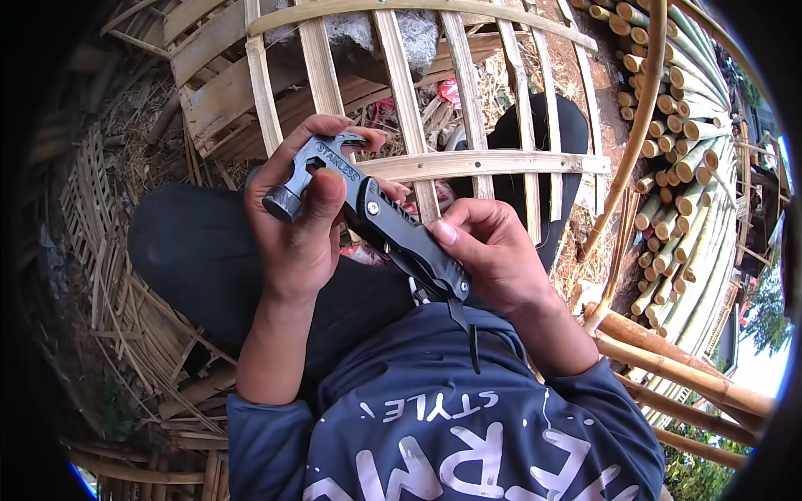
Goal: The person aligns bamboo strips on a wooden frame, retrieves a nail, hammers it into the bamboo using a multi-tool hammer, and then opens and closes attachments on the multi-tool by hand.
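Landmark: bamboo lattice point(518, 161), slats plus two crosspieces. Task thing: black-handled hammer multi-tool point(399, 240), at the lattice's near-left corner, handle slanting off it toward the person's lap. Metal hammer head point(344, 164) reads STAINLESS, sits at the lattice end of the tool. A thin dark blade point(457, 314) pokes out of the handle's opposite end, the one farther from the lattice.

Left hand point(292, 238): clamped round the head, thumb across it, fingers behind, just off the lattice's near-left corner. Right hand point(504, 255): just nearside of the lattice's near crosspiece, thumb and bent fingers at the handle's edge. Touching there; can't tell if it's a real pinch or just contact. Hands apart, tool spans them.

Around the lattice: grey stone block point(363, 46) under its far part, wooden planks point(213, 96) left, stacked bamboo poles point(689, 159) right, heap of loose strips point(125, 275) well left and nearer. Dark trousers point(180, 234) nearside, one knee under its right part. Printed blue shirt point(426, 376) nearest, below the lattice.
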Motion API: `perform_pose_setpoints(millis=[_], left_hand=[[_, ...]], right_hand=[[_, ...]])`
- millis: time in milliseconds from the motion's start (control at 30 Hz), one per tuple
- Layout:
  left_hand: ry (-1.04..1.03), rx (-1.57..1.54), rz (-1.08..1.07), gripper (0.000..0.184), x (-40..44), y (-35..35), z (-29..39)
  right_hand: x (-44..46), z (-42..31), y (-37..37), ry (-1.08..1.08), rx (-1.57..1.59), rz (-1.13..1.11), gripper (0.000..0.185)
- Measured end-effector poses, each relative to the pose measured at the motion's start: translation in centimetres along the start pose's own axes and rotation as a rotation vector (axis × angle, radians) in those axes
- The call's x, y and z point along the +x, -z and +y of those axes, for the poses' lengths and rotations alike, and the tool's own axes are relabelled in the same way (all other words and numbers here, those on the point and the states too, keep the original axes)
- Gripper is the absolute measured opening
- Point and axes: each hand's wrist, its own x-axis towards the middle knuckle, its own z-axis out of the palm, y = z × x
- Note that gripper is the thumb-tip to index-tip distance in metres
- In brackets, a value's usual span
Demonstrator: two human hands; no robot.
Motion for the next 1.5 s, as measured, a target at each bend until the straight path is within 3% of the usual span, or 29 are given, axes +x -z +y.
perform_pose_setpoints(millis=[233, 333, 433, 533, 633, 833, 1033, 1500], left_hand=[[0.013, -0.044, -0.036, 0.069, 0.1, 0.7, 0.0], [-0.024, -0.240, -0.002, 0.065, 0.1, 0.5, -0.2], [-0.020, -0.384, 0.001, 0.057, 0.1, 0.5, -0.1], [0.058, -0.512, 0.016, 0.054, -0.1, 0.3, 0.0], [0.102, -0.658, -0.029, 0.053, -0.2, 0.9, -0.6], [0.070, -0.920, -0.164, 0.050, -0.1, 0.8, -1.2], [0.053, -0.913, -0.184, 0.049, 0.0, 0.9, -1.3], [0.066, -0.795, -0.128, 0.049, -0.2, 1.1, -1.4]], right_hand=[[-1.1, -0.8, -1.9, 0.025, -0.086, 0.096, 0.019], [-1.9, -1.5, -2.7, 0.053, -0.176, 0.056, 0.028], [-1.9, -0.5, -3.5, 0.281, -0.206, 0.026, 0.036], [-1.9, 0.0, -3.2, 0.328, -0.371, 0.032, 0.041], [-2.0, 0.1, -2.6, 0.399, -0.544, 0.025, 0.038], [-1.9, -0.1, -2.9, 0.467, -0.452, 0.041, 0.027], [-1.7, 0.0, -3.0, 0.484, -0.434, 0.060, 0.024], [-0.5, 0.0, -2.4, 0.201, -0.141, 0.145, 0.011]])
